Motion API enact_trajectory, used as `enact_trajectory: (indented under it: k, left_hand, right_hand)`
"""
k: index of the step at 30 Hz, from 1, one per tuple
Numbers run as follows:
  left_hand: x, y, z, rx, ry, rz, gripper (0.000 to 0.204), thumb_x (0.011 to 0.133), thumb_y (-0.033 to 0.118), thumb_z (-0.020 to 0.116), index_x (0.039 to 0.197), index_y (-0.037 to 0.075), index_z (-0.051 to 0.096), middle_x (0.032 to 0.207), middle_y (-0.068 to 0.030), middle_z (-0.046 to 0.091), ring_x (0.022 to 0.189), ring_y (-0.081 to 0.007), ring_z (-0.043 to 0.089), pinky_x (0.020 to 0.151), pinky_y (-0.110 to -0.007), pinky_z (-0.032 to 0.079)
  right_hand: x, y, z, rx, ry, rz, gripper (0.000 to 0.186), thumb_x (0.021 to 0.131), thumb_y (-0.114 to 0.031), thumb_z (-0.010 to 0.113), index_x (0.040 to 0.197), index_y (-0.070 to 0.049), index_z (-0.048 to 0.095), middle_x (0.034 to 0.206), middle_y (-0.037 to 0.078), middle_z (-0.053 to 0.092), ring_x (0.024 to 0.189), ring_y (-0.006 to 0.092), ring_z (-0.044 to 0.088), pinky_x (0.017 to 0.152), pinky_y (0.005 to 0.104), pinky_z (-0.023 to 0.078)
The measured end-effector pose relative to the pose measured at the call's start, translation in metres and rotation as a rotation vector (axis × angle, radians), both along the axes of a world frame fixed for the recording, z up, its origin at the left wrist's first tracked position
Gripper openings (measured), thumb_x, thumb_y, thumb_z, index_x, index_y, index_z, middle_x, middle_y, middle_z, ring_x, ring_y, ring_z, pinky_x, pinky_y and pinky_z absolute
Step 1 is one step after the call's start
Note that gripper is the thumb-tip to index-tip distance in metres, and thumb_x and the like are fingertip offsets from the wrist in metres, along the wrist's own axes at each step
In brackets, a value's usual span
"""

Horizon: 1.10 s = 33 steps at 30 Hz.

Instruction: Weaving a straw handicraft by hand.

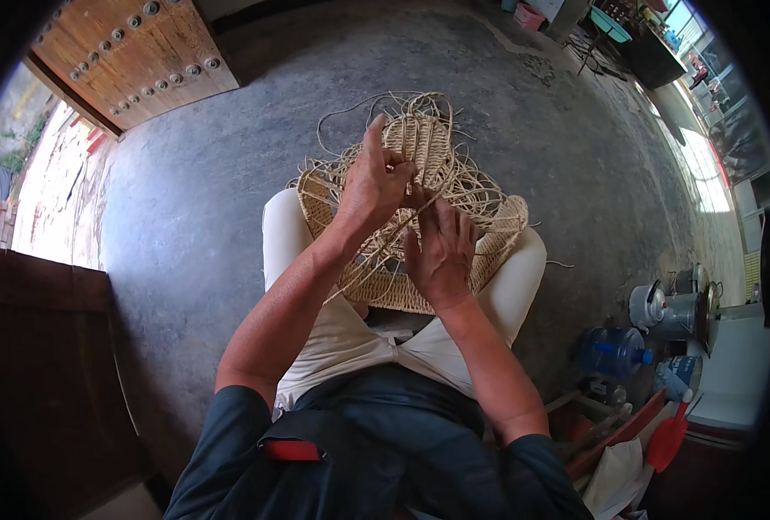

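A pale straw-cord weaving (420,143) lies across my lap and between my knees, with a closely woven panel at its far end and raised woven edges at the sides. Many loose cords tangle over its middle. My left hand (373,186) is above the centre, index finger raised, its thumb and other fingers closed on a straw cord (413,180). Just to the right and nearer, my right hand (444,253) rests on the weaving, fingers stretched forward and thumb apart. A twisted strand slants past its fingertips, which partly hide the weave beneath.
A grey concrete floor (255,130) surrounds me. A studded wooden door (142,61) stands at the far left, with dark wooden furniture (38,347) nearer. On the right are a kettle (647,305), a blue water jug (610,353) and a red dustpan-like tool (666,440).
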State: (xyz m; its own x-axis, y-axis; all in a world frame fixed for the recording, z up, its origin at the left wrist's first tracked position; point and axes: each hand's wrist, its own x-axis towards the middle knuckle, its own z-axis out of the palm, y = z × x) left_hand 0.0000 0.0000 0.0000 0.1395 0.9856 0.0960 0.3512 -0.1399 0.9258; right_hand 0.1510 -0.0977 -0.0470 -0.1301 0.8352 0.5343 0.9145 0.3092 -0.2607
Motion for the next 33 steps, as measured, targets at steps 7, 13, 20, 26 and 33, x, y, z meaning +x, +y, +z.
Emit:
enact_trajectory:
  k: [7, 13, 20, 26, 33]
  left_hand:
    - [-0.001, -0.009, 0.005, 0.082, -0.039, -0.003, 0.084, 0.098, 0.009, 0.068, 0.168, -0.001, 0.022, 0.099, -0.0181, 0.075, 0.089, -0.0289, 0.075, 0.082, -0.044, 0.06]
    - [0.003, -0.016, -0.009, 0.444, 0.21, 0.073, 0.073, 0.101, 0.005, 0.061, 0.166, 0.003, 0.028, 0.098, -0.0225, 0.073, 0.084, -0.0392, 0.073, 0.076, -0.05, 0.059]
    - [-0.026, -0.052, -0.018, 0.371, 0.336, 0.192, 0.061, 0.1, 0.002, 0.058, 0.159, 0.011, 0.043, 0.079, -0.0164, 0.067, 0.074, -0.0361, 0.069, 0.07, -0.05, 0.053]
    - [-0.075, -0.051, -0.016, 0.226, 0.25, 0.207, 0.032, 0.101, 0.005, 0.063, 0.132, 0.008, 0.059, 0.079, -0.0153, 0.068, 0.07, -0.0326, 0.068, 0.068, -0.044, 0.053]
    - [-0.066, 0.026, 0.025, 0.129, -0.006, 0.034, 0.018, 0.103, 0.02, 0.075, 0.111, 0.005, 0.072, 0.09, -0.006, 0.076, 0.081, -0.0156, 0.068, 0.076, -0.033, 0.054]
  right_hand:
    - [-0.002, 0.001, 0.002, 0.045, -0.008, 0.021, 0.062, 0.092, -0.019, 0.07, 0.152, -0.01, 0.061, 0.144, 0.008, 0.058, 0.119, 0.0311, 0.056, 0.104, 0.0487, 0.044]
    - [-0.002, 0.0, 0.003, 0.022, 0.01, 0.032, 0.055, 0.099, -0.028, 0.066, 0.152, -0.012, 0.061, 0.143, 0.009, 0.061, 0.124, 0.0333, 0.057, 0.108, 0.0485, 0.043]
    - [-0.009, 0.005, 0.011, 0.161, 0.028, 0.023, 0.054, 0.092, -0.014, 0.075, 0.145, -0.016, 0.07, 0.136, 0.005, 0.063, 0.12, 0.029, 0.059, 0.106, 0.0468, 0.044]
    - [-0.004, 0.018, 0.002, 0.195, -0.098, 0.08, 0.049, 0.091, -0.014, 0.075, 0.14, -0.021, 0.074, 0.125, 0.006, 0.062, 0.109, 0.0282, 0.061, 0.095, 0.0453, 0.049]
    - [-0.012, 0.013, 0.005, 0.078, -0.096, 0.072, 0.049, 0.087, -0.012, 0.075, 0.136, -0.017, 0.073, 0.127, 0.008, 0.059, 0.111, 0.0302, 0.062, 0.097, 0.0463, 0.049]
